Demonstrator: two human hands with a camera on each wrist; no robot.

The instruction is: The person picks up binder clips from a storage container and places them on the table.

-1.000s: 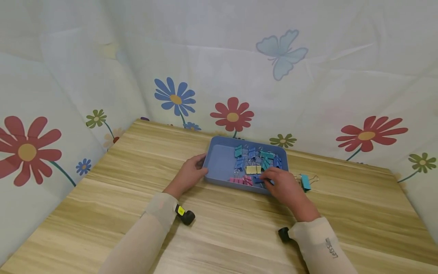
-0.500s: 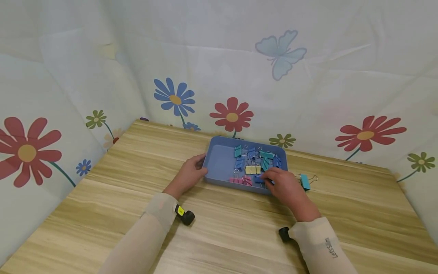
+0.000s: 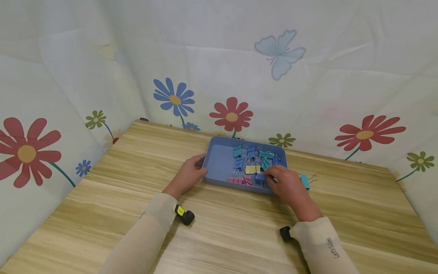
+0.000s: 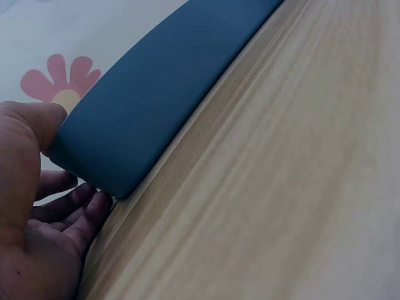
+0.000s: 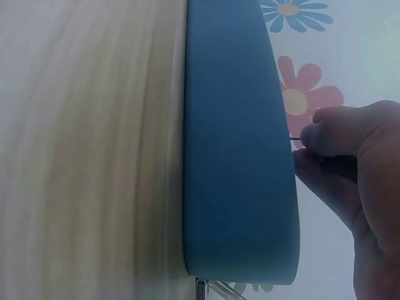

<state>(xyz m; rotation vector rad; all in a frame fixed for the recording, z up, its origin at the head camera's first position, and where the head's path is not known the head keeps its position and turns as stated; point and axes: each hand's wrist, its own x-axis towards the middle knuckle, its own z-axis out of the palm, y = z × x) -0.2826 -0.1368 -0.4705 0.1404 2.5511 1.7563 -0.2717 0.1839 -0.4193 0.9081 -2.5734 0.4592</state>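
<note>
My left hand grips the left end of a blue rectangular tray. In the left wrist view the thumb lies at the rim and the curled fingers sit low at the tray's corner. Over the tray's front right part, my right hand pinches a blue binder clip between thumb and forefinger. From the right wrist, only a thin bit of wire shows at those fingertips; the tray wall hides the clip. Close by inside the tray are a yellow binder clip and pink binder clips.
More binder clips fill the tray's right half, among them a green one and a blue one. A larger turquoise binder clip lies on the wooden table right of the tray, partly behind my right hand. A flowered curtain hangs behind.
The blue binder clip in my right hand has turned so that more of its broad face shows. That hand has shifted slightly right and covers more of the turquoise clip. My left hand stays put.
</note>
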